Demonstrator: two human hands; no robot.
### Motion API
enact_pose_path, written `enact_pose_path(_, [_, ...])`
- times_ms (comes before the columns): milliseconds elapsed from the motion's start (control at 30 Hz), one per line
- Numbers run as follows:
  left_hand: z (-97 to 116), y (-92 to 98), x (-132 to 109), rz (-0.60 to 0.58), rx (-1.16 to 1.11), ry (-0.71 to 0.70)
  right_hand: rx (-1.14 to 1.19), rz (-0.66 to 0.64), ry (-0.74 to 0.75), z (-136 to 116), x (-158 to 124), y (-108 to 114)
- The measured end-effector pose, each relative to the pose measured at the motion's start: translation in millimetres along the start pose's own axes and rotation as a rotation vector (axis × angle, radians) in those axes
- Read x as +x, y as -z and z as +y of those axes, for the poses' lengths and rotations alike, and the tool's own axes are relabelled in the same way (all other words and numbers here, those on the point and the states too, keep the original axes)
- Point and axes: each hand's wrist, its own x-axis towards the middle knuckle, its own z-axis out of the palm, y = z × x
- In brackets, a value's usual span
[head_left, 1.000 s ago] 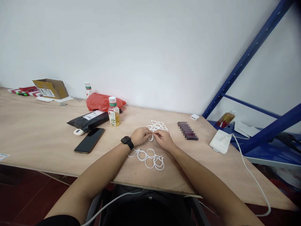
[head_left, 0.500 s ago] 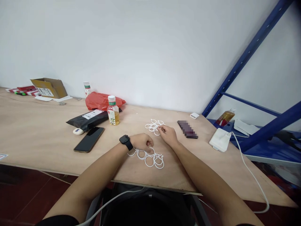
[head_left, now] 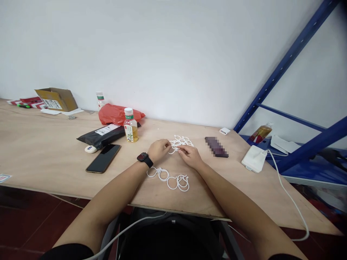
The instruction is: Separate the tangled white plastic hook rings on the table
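Observation:
Several white plastic rings, which look like curtain rings point(head_left: 187, 140), lie in a loose heap in front of me. My left hand point(head_left: 159, 150) is at the left side of this heap, its fingertips pinched on a white ring point(head_left: 171, 152). From the right, my right hand point(head_left: 190, 156) closes thumb and forefinger on the same ring, as far as I can see; the fingers partly cover it. Nearer to me lies a second row of white rings point(head_left: 168, 177), some overlapping, with small tabs on their rims. A black watch is on my left wrist.
Left of my hands are a dark phone point(head_left: 103, 158), a black parcel bag point(head_left: 89, 137), a tea bottle point(head_left: 131, 130) and a red bag point(head_left: 112, 113). To the right lie another phone point(head_left: 217, 147), a white charger point(head_left: 224, 131) and a white power bank point(head_left: 253, 159) with a cable beside blue shelving point(head_left: 282, 68).
My left hand has moved away from the near row of rings, up to the far heap. My right hand has shifted slightly nearer to me, and the two hands now meet at one ring.

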Motion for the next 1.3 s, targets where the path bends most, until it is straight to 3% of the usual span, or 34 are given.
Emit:
enact_pose_path(300, [2.4,-4.6,-2.3,-0.004,0.034,0.007,0.007,0.016,0.097,-6.9,1.9,-2.1])
enact_pose_path(767, [2.9,-9.9,-3.0,-0.035,-0.104,-0.025,0.097,-0.019,-0.018,-14.4,3.0,1.2])
enact_pose_path(967, [-5.0,3.3,3.5,-0.033,-0.267,-0.025,0.002,0.174,0.003,-7.5,4.0,0.3])
enact_pose_path(1033, [-9.6,13.5,4.8,-0.122,-0.343,-0.012,-0.060,0.221,-0.042,1.0,5.0,1.4])
enact_pose_path(1200, [-17.3,28.0,-0.5,-0.782,-0.509,0.041,-0.207,0.120,-0.238,21.4,5.9,2.0])
enact_pose_path(1300, [-15.2,25.3,-5.0,-0.889,-0.462,0.084,-0.225,0.089,-0.220,22.1,5.0,0.0])
